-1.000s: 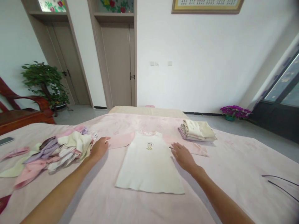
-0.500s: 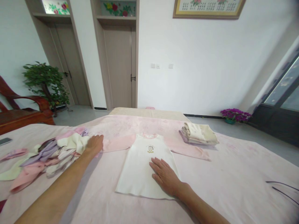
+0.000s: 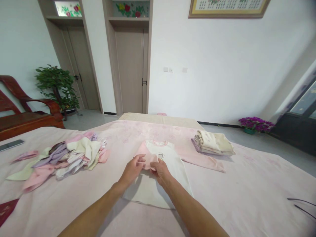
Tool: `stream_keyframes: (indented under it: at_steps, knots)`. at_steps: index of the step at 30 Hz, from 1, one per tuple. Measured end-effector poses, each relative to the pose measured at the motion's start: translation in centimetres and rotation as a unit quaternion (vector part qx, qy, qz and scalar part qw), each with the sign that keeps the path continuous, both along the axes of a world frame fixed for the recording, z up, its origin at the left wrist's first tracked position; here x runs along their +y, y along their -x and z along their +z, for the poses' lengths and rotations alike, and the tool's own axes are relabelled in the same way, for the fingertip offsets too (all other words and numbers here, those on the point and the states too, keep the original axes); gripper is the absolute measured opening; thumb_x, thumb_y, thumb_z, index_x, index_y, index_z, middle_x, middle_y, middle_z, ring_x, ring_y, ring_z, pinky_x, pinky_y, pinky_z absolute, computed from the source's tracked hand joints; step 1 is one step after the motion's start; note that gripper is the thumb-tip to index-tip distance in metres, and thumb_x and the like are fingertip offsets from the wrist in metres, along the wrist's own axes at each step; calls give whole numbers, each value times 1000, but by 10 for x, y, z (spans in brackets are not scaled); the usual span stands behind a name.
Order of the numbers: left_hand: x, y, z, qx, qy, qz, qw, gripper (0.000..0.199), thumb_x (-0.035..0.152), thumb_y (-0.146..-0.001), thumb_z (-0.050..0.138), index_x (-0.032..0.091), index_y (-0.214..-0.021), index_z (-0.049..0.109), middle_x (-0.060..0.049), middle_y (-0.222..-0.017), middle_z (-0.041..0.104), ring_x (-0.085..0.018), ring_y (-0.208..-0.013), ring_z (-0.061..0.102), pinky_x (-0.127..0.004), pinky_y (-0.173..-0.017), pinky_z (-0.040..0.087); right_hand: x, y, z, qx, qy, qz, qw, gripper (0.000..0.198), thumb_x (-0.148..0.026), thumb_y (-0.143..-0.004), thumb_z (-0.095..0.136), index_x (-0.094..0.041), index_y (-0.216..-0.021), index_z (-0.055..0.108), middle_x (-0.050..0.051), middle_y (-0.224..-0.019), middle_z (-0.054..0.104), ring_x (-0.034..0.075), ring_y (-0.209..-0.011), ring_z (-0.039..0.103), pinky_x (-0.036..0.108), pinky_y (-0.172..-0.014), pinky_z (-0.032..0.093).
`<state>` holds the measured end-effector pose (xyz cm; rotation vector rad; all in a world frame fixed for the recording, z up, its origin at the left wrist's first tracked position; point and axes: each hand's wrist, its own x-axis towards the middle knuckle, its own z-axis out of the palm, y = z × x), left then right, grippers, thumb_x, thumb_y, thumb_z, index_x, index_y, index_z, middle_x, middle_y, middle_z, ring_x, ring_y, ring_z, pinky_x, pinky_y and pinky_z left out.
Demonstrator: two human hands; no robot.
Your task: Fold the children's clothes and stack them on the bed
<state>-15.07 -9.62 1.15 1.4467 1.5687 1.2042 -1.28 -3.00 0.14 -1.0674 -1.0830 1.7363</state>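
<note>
Your right hand (image 3: pixel 161 172) pinches the pink sleeve (image 3: pixel 148 160) over the shirt (image 3: pixel 176 171), in from the far edge of the surface (image 3: pixel 237 197); your left hand (image 3: pixel 131 169) touches that sleeve, its grip unclear.

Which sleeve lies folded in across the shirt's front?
The left sleeve, between the left hand and right hand; the right sleeve stretches outward, untouched.

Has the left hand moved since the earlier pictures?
Yes: the left hand has moved rightward, away from the clothes heap, and is now at the white shirt.
</note>
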Motion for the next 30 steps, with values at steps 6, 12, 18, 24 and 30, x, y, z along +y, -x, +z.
stream_keyframes:
  at_steps: [6,12,18,24,30]
  knots:
    - [-58,36,0,408,105,70,904,26,40,-89,47,21,-94,63,-6,-95,66,-23,-90,61,-33,-78,40,61,-14,25,-78,-63,-11,995,36,-17,-60,59,-18,-96,63,-2,-66,63,11,-54,54,19,-47,38]
    - [-75,24,-9,437,124,70,888,14,35,-82,53,22,-81,56,-4,-87,63,-22,-84,59,-31,-72,35,120,-21,78,-119,-143,-4,983,34,-22,-64,63,-17,-97,67,-2,-65,65,10,-54,54,19,-49,37]
    - [-71,11,0,331,151,87,927,5,27,-83,48,24,-85,51,3,-78,62,-16,-75,58,-26,-63,31,150,-44,105,-145,-224,-9,964,30,-28,-63,67,-13,-90,70,3,-64,67,13,-58,58,22,-51,41]
    - [-59,-21,10,296,87,37,950,11,21,-81,48,23,-87,57,1,-81,64,-15,-76,59,-24,-64,33,171,-73,110,-189,-301,-37,934,36,-27,-61,63,-10,-92,72,7,-78,71,18,-69,63,26,-59,47]
    - [-41,-56,0,258,74,-50,962,12,24,-79,53,21,-83,64,-1,-79,68,-17,-75,61,-25,-65,37,181,-95,111,-272,-360,-84,888,33,-23,-68,58,-15,-96,74,5,-82,73,20,-77,64,28,-68,48]
